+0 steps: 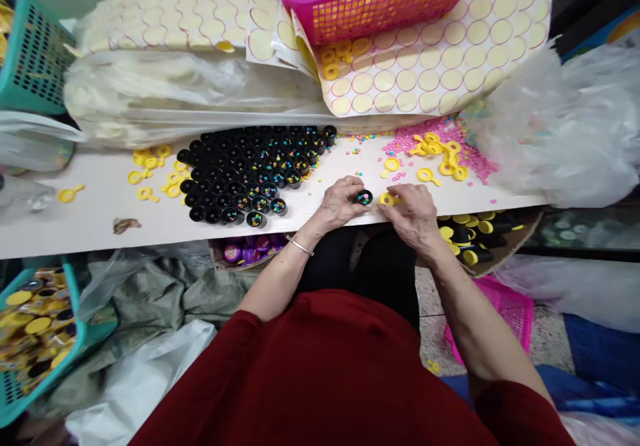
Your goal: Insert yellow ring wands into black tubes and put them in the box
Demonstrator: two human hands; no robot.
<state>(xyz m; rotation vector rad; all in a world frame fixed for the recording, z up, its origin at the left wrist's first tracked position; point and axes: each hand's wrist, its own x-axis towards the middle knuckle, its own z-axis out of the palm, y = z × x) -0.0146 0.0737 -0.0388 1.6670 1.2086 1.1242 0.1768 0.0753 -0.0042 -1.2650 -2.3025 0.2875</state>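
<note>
Close to the table's front edge, my left hand [341,205] is closed around a small black cup [364,197] with coloured beads inside. Just to its right, the fingers of my right hand [414,214] pinch a yellow plastic ring with a short handle [387,199]. The ring and the cup are a little apart. Left of my hands stand rows of black cups [225,173]; those toward the right hold coloured beads. Past my right hand lie loose yellow rings [440,149] and a spread of pink beads [425,133].
Behind are a pink basket [320,23] of yellow rings and sheets of round stickers [385,83]. A plastic bag [590,126] bulges at the right. Below the table are an open box [520,236] of black-and-yellow pieces and a teal basket [75,313].
</note>
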